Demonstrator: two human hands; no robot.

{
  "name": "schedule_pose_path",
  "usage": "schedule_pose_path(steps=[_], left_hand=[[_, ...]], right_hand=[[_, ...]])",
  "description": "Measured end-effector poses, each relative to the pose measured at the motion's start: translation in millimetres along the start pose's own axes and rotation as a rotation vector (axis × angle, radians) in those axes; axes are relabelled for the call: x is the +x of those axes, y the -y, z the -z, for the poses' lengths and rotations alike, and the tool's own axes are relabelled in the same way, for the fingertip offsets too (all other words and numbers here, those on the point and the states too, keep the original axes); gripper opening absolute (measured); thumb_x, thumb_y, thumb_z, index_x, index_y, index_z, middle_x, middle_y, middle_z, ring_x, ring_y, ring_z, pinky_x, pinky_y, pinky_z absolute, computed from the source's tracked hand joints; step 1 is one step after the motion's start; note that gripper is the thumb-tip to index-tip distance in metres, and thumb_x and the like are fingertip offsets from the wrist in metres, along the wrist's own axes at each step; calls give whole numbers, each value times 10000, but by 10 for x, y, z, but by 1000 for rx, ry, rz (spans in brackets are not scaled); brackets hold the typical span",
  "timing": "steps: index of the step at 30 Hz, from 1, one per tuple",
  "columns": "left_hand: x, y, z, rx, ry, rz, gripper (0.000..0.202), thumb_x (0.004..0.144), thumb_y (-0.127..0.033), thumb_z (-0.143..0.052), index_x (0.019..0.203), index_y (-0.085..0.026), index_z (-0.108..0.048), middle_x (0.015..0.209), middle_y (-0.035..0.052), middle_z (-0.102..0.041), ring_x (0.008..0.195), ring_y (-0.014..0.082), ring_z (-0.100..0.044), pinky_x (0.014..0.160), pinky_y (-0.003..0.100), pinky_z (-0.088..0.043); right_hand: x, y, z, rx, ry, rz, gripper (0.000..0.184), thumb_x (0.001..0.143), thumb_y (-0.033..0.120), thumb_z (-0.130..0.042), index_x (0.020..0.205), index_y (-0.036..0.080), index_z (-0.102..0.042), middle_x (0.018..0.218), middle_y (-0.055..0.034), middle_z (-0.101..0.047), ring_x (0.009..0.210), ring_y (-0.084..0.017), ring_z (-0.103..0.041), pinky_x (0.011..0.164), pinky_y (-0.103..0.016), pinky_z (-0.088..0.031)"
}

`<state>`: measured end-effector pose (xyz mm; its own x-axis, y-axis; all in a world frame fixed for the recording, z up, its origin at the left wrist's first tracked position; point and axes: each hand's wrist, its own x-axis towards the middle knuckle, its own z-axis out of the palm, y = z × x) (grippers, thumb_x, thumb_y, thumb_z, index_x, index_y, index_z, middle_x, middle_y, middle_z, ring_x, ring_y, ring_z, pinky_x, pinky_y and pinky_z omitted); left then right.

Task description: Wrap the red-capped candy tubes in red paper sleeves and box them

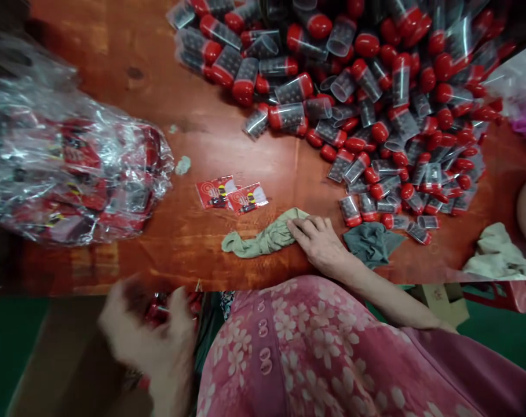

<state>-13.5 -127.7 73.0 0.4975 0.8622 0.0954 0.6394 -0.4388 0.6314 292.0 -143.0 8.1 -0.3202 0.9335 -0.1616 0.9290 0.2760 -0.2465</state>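
My right hand [321, 244] rests at the table's front edge, its fingers closed over one end of a crumpled pale green cloth [263, 240]. Just right of that wrist lies a dark grey-green cloth [373, 243]. Two small red printed packets [248, 198] overlap on the table beyond the pale cloth. Below the table edge at the left, my left hand [148, 333] is smeared by motion; its thumb stands apart from the fingers, and nothing shows between them. Behind it are shiny red items [159, 310], partly hidden by the hand.
A large pile of clear tubes with red rounded caps [332, 104] covers the back right of the reddish wooden table [128, 116]. At left sits a clear plastic bag [76, 168] of red packets. Another pale cloth [500, 255] lies at the right edge.
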Motion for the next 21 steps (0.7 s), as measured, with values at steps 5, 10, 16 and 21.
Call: schedule_pose_path(steps=[5, 10, 16, 21], left_hand=[[871, -106, -1012, 159, 44, -128, 331, 960, -400, -470, 1087, -152, -649, 914, 149, -656, 915, 292, -596, 801, 442, -428], [977, 11, -1345, 446, 37, -270, 285, 973, -323, -445, 898, -145, -655, 771, 122, -623, 723, 258, -544, 654, 380, -340], [1065, 29, -1379, 299, -34, -289, 421, 996, -362, -444, 624, -196, -552, 589, 51, -566, 613, 197, -501, 605, 342, -298], [1119, -23, -1185, 93, 24, -285, 416, 934, -539, -513, 888, -150, -651, 806, 92, -679, 813, 234, -594, 757, 359, -464]], right_hand=[[123, -103, -191, -28, -136, 87, 356, 980, 113, -374, 1232, 72, -621, 893, -129, -617, 865, -253, -431, 754, -390, -324], [184, -154, -210, 30, -275, 50, 310, 1000, 191, -435, 795, 168, -666, 719, -48, -539, 754, -197, -412, 760, -354, -288], [-159, -368, 271, 165, -283, -60, 189, 991, 281, -517, 983, 174, -673, 873, -72, -672, 817, -199, -549, 773, -330, -410], [-482, -810, 513, -149, -39, -102, 444, 881, 9, -447, 1256, 152, -636, 1209, -159, -652, 1037, -281, -538, 888, -411, -462]])
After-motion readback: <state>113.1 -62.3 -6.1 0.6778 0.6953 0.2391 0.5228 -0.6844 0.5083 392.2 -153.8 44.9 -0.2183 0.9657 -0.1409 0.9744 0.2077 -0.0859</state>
